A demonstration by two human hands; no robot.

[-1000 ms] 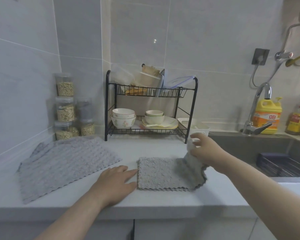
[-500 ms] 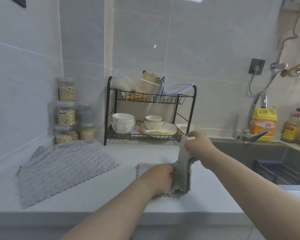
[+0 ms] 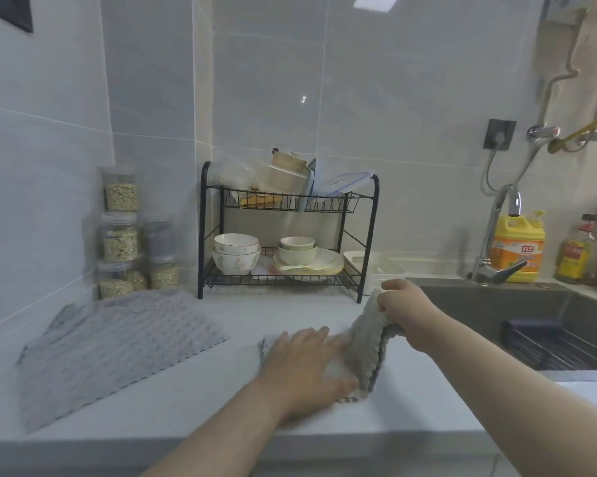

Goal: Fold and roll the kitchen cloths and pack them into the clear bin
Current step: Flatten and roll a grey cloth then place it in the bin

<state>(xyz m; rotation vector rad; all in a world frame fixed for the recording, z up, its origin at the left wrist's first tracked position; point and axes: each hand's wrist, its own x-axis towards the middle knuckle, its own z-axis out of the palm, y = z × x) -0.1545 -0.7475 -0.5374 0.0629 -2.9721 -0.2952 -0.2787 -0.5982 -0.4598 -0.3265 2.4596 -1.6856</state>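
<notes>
Grey and nubby, a small grey cloth (image 3: 365, 342) is found near the front of the pale countertop (image 3: 173, 407), in front of the black dish rack (image 3: 369, 235) and to the left of the dark sink (image 3: 496, 304). Its left part is laid flat on the counter and is pressed down by the left hand (image 3: 304, 366), whose fingers are stretched out straight over the fabric; nothing is gripped by that hand. The right part of the cloth is lifted off the surface and folded upward, with its scalloped edge left hanging toward the counter. The upper end of this raised part is gripped by the right hand (image 3: 403, 308), the fingers being curled round the fabric, just beside the sink's near left corner.

A larger grey cloth (image 3: 111, 349) is spread flat to the left, well apart from the small one, its far corner near a stack of clear jars (image 3: 119, 235) filled with grains and set against the tiled wall. On the rack's lower shelf, stacked bowls (image 3: 235, 256) and plates (image 3: 310, 263) are kept; the upper shelf is loaded with containers and lids. A white container (image 3: 376, 266) is placed just beside the rack's right leg. Behind the sink, a metal faucet (image 3: 496, 232) is mounted, and a yellow bottle (image 3: 517, 249) is stood just behind it.
</notes>
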